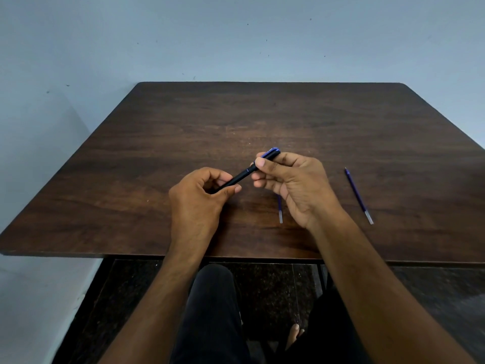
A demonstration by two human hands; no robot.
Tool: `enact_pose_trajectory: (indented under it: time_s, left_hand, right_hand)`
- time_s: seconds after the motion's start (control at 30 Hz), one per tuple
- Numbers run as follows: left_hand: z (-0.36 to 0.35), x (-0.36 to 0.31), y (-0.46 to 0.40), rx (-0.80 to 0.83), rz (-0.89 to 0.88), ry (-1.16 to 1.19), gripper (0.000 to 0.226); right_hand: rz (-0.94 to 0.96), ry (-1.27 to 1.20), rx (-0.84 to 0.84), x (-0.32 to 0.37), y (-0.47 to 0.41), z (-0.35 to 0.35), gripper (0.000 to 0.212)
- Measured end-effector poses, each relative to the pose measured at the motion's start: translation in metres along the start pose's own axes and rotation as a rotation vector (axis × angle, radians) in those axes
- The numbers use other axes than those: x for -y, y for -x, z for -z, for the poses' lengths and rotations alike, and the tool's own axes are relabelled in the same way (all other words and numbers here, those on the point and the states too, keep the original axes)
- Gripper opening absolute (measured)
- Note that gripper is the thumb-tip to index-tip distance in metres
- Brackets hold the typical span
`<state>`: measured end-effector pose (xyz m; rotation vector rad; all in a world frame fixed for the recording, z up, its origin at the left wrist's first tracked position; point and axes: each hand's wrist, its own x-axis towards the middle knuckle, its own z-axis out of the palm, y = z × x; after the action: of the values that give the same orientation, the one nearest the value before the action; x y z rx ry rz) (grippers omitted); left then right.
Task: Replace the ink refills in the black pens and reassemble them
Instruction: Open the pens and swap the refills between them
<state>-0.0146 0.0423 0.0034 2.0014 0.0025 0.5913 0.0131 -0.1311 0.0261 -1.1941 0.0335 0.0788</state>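
Observation:
A black pen [241,177] with a blue-trimmed cap end [272,152] is held slantwise above the middle of the dark wooden table [157,143]. My left hand [199,195] grips its lower barrel. My right hand [291,179] pinches the upper, capped end between thumb and fingers. One blue ink refill [358,195] with a clear tail lies on the table to the right of my right hand. A second refill [280,210] lies under my right hand, only its lower part showing.
The table's near edge [131,254] runs just in front of my forearms. A pale blue wall stands behind and to the left of the table. My legs and a dark speckled floor show below the table edge.

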Motion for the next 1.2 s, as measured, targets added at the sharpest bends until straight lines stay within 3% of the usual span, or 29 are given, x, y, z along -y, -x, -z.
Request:
enact_pose_trajectory:
  time_s: [0.77, 1.2]
  left_hand:
    - [0.001, -0.007, 0.006, 0.003, -0.052, -0.037, 0.024]
    - [0.001, -0.007, 0.007, 0.005, -0.083, -0.065, 0.023]
  right_hand:
    - [0.090, 0.205, -0.040, -0.008, -0.002, -0.003, 0.010]
    - [0.100, 0.159, -0.082, -0.016, 0.004, -0.009, 0.007]
